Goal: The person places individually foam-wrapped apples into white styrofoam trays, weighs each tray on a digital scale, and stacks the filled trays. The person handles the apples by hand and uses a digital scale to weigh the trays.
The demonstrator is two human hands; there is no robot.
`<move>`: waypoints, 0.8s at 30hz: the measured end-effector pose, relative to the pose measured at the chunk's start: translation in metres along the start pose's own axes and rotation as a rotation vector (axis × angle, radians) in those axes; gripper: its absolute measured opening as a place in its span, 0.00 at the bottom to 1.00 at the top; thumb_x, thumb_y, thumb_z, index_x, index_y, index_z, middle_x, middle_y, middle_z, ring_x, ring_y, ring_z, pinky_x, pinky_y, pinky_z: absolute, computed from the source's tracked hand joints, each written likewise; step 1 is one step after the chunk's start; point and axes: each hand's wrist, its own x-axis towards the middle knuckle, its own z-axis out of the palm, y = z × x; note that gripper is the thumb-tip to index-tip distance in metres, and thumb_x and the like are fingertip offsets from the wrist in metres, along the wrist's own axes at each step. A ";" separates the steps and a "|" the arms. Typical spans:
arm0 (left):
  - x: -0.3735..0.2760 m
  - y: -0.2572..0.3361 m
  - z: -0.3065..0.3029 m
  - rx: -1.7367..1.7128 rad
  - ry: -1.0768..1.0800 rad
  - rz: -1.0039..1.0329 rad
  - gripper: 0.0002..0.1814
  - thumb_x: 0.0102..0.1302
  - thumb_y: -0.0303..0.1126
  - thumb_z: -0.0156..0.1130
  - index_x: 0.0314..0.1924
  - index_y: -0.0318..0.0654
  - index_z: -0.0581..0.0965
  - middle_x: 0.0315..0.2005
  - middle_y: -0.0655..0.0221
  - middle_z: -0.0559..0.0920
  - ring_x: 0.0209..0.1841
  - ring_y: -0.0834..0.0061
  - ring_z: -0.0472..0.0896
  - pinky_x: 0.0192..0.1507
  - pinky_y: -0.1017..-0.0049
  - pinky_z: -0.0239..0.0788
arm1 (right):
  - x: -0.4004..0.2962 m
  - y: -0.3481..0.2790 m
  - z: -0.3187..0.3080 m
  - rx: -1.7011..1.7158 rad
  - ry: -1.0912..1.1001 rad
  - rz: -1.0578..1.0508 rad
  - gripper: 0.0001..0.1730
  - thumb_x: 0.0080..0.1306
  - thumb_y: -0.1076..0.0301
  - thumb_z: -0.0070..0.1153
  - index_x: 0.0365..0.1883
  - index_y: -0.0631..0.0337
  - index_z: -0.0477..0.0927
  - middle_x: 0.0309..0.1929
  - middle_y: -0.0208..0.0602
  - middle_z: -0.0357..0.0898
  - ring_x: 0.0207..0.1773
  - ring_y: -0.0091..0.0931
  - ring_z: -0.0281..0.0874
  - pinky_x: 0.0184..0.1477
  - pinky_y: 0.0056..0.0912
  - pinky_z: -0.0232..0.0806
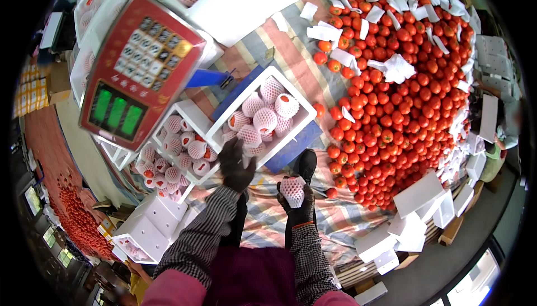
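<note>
My right hand, in a dark glove, holds a tomato in a white foam net sleeve in front of my body. My left hand, also gloved, reaches over the near corner of a white foam box. Its thumb stands apart from the fingers, and nothing shows in its grasp. Netted tomatoes fill much of that box, which rests on the blue platform of a weighing scale. The scale's red display head, with keys and lit green readouts, rises at the upper left.
A large heap of loose tomatoes covers the striped sheet on the right, with foam scraps on top. More foam boxes of netted tomatoes stand left. White foam boxes are piled lower right. Another person is at the right edge.
</note>
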 end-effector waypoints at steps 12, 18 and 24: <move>0.224 0.071 0.106 -0.178 -0.491 -1.083 0.26 0.55 0.48 0.57 0.41 0.28 0.78 0.42 0.49 0.78 0.49 0.58 0.76 0.53 0.67 0.65 | 0.045 -0.055 -0.011 0.077 -0.224 0.041 0.26 0.57 0.62 0.59 0.52 0.61 0.67 0.51 0.45 0.69 0.56 0.41 0.68 0.53 0.50 0.67; 0.227 0.055 0.129 -0.194 -0.399 -1.090 0.24 0.54 0.44 0.58 0.41 0.28 0.78 0.41 0.51 0.79 0.47 0.61 0.76 0.51 0.68 0.66 | 0.047 -0.078 -0.005 0.183 -0.201 0.014 0.28 0.57 0.63 0.59 0.54 0.62 0.65 0.53 0.47 0.67 0.57 0.43 0.66 0.55 0.49 0.66; 0.211 0.032 0.139 -0.335 -0.312 -1.017 0.21 0.53 0.39 0.60 0.42 0.29 0.77 0.40 0.54 0.79 0.46 0.63 0.77 0.49 0.69 0.68 | 0.048 -0.084 -0.005 0.194 -0.189 0.005 0.27 0.58 0.62 0.59 0.53 0.61 0.65 0.52 0.47 0.67 0.57 0.41 0.66 0.58 0.49 0.63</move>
